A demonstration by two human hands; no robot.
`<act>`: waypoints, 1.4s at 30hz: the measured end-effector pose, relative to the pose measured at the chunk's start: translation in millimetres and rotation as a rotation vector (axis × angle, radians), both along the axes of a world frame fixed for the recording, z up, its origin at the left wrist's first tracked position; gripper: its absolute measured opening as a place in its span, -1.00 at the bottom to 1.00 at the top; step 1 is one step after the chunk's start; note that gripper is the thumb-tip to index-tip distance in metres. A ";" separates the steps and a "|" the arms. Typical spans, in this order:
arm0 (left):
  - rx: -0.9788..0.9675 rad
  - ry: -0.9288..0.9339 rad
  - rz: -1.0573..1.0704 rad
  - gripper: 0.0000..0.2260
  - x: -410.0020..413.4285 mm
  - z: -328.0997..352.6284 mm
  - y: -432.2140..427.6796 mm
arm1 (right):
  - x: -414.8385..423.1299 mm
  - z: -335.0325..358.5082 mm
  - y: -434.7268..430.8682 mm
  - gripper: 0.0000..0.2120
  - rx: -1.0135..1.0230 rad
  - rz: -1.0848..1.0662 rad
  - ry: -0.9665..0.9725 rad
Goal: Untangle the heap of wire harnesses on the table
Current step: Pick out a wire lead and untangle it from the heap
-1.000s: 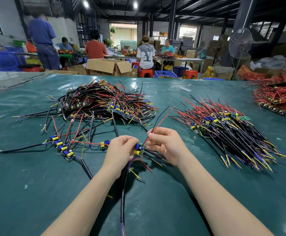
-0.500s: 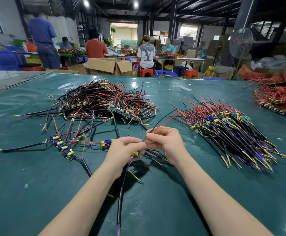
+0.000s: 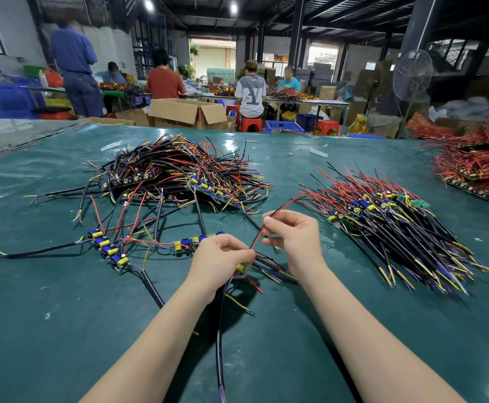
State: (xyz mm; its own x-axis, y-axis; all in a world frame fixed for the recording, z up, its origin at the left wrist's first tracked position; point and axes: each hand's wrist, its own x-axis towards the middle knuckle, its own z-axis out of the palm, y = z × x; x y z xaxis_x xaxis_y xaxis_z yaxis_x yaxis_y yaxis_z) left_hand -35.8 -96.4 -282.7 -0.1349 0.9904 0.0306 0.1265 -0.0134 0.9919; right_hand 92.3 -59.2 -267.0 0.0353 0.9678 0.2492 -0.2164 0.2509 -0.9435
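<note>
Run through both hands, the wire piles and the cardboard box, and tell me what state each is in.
left hand, gripping a small harness board
right hand, pinching the red wire
red wire, straight, running between both hands
tangled heap, knotted, wires crossing every way
sorted bundle, wires lying parallel
cardboard box, flaps open

Both bare forearms extend forward, hands close together. The left hand [image 3: 220, 261] curls around a small yellow-capped circuit board [image 3: 239, 267]. The right hand [image 3: 294, 237] pinches a thin red wire [image 3: 284, 205].

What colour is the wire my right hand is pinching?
Red; the wire shows best in head view.
</note>
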 end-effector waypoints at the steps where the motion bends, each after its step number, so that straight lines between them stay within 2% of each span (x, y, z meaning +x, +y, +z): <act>1: 0.007 0.029 -0.001 -0.82 0.3 -0.2 -0.2 | 0.9 0.7 0.7 -0.77 -0.006 -0.037 0.034; 5: 0.009 0.098 -0.017 -0.80 2.2 -1.6 -1.1 | 7.6 4.9 5.2 -0.79 -0.041 -0.158 0.182; 11: 0.018 0.109 -0.044 -0.81 3.4 -0.5 -1.8 | 10.8 8.9 8.1 -0.70 -0.081 -0.106 0.273; 16: 0.042 0.009 -0.102 -0.82 3.9 -2.2 -4.2 | 15.0 12.3 8.3 -0.69 -0.110 -0.115 0.363; 19: 0.031 -0.179 -0.048 -0.80 1.8 -2.3 -1.5 | 8.0 6.8 2.6 -0.71 -0.173 -0.035 0.179; 22: 0.033 -0.277 -0.028 -0.77 -0.4 -1.2 -0.6 | -2.1 1.8 -6.3 -0.75 -0.187 0.259 -0.095; 24: 0.025 -0.288 -0.040 -0.73 -2.8 -0.6 -0.8 | -5.6 0.3 -8.9 -0.76 -0.141 0.381 -0.203; 29: -0.092 -0.412 -0.079 -0.90 -8.5 1.2 3.1 | -4.4 -0.1 -7.0 -0.78 -0.117 0.302 -0.150; 33: -0.095 -0.365 -0.130 -0.88 -11.1 -0.9 2.6 | -2.9 -1.8 -5.6 -0.81 -0.116 0.296 -0.132; 42: -0.015 -0.232 -0.110 -0.89 -9.3 -5.0 1.8 | 1.5 -2.3 -4.7 -0.78 -0.082 0.266 -0.223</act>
State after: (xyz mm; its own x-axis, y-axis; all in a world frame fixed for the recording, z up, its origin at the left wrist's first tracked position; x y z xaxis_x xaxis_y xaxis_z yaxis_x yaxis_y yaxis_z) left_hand -45.1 -94.6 -287.7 -0.0280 0.9996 -0.0030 -0.1060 0.0000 0.9944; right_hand 93.8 -64.0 -269.3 -0.2670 0.9529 0.1435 -0.0504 0.1349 -0.9896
